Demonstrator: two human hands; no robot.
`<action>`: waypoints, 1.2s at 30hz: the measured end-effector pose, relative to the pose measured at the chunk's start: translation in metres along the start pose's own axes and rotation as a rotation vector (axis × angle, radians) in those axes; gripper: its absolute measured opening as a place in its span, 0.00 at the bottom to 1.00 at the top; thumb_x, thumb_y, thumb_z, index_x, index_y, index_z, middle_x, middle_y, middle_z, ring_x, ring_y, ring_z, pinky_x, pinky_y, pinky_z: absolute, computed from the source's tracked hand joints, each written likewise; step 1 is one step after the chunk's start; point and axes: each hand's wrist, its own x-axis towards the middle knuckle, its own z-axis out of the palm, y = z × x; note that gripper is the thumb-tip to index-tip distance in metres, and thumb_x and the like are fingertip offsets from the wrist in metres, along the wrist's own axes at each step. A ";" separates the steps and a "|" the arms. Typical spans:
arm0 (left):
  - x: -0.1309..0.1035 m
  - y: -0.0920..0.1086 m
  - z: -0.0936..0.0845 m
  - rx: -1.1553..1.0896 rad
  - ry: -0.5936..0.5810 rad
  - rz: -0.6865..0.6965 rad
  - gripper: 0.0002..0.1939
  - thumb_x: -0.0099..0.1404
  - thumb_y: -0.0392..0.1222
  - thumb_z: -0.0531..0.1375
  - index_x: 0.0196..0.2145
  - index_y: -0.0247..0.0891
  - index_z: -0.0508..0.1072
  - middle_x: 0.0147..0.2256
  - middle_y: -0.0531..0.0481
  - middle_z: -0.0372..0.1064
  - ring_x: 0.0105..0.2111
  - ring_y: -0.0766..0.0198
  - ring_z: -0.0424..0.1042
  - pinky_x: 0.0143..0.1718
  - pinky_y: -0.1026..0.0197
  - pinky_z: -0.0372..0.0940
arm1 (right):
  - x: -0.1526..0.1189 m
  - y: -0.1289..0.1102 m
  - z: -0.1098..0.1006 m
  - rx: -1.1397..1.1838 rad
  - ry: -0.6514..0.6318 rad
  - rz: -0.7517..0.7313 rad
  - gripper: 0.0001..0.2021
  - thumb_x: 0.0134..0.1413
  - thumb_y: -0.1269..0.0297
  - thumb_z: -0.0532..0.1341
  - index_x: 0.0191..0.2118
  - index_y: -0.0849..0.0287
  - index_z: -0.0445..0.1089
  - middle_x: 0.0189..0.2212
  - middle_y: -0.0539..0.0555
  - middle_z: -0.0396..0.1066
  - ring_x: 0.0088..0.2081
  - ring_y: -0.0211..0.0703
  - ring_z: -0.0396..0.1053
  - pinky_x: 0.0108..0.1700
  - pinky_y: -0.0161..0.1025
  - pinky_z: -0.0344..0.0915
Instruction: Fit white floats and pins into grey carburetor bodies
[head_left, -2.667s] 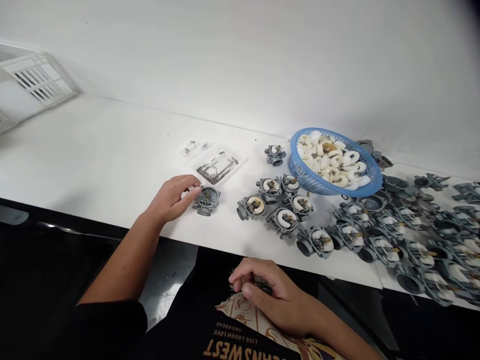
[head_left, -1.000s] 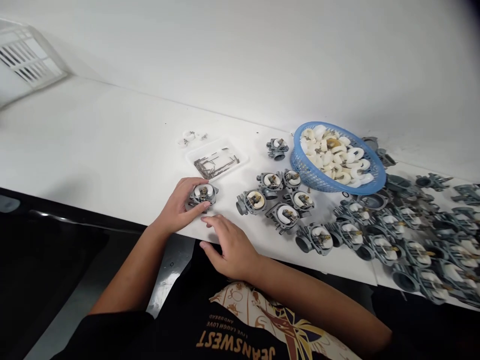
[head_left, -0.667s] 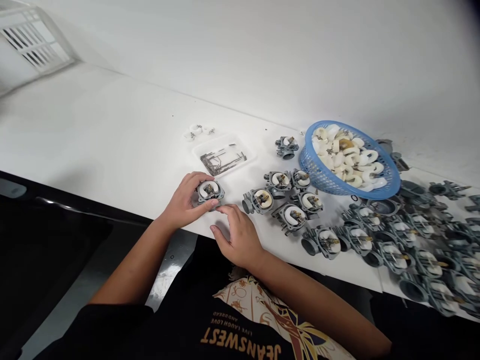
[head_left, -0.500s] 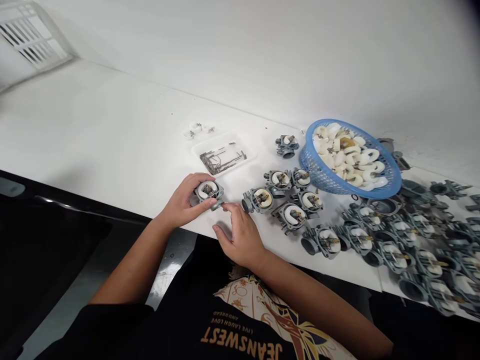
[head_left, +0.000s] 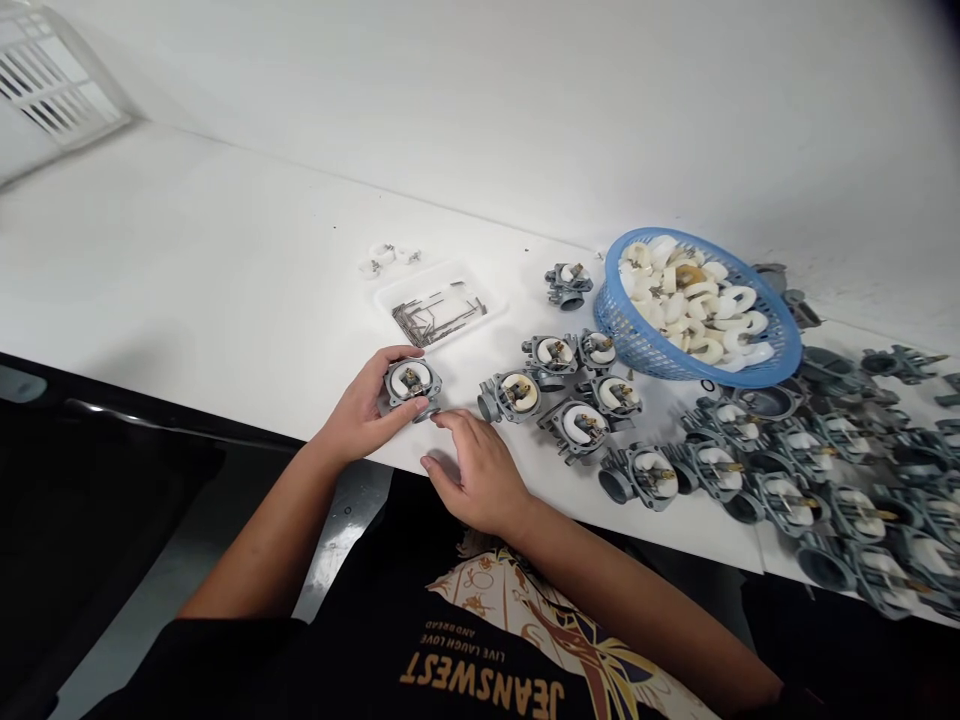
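My left hand [head_left: 369, 408] is wrapped round a grey metal carburetor body [head_left: 412, 382] with a white ring-shaped float inside, low over the white table. To its right, my right hand [head_left: 480, 465] has thumb and fingers apart, the index fingertip close to the body's lower right edge; whether it touches is unclear. Behind the held body lies a white tray [head_left: 491, 293] with thin metal pins [head_left: 420, 325]. A few small white floats [head_left: 384, 254] rest beyond the tray. Right of my hands sits another carburetor body [head_left: 517, 396] with a cream float.
A blue basket [head_left: 645, 357] full of white and cream floats stands at the right. Several similar bodies [head_left: 585, 425] spread from the centre to the right edge. A white slatted crate [head_left: 56, 85] is at the far left. The table's front edge runs beneath my forearms.
The view has shifted slightly. My left hand still grips the body, whose float side now faces the camera a little more. My right hand stays beside it, with fingers still apart.
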 end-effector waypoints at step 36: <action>-0.001 -0.005 -0.001 -0.221 0.002 0.045 0.22 0.68 0.47 0.64 0.56 0.41 0.68 0.62 0.36 0.63 0.64 0.47 0.62 0.64 0.42 0.63 | 0.224 0.021 -0.081 -0.791 -0.705 0.029 0.21 0.64 0.69 0.61 0.62 0.52 0.68 0.59 0.58 0.69 0.53 0.54 0.70 0.42 0.40 0.62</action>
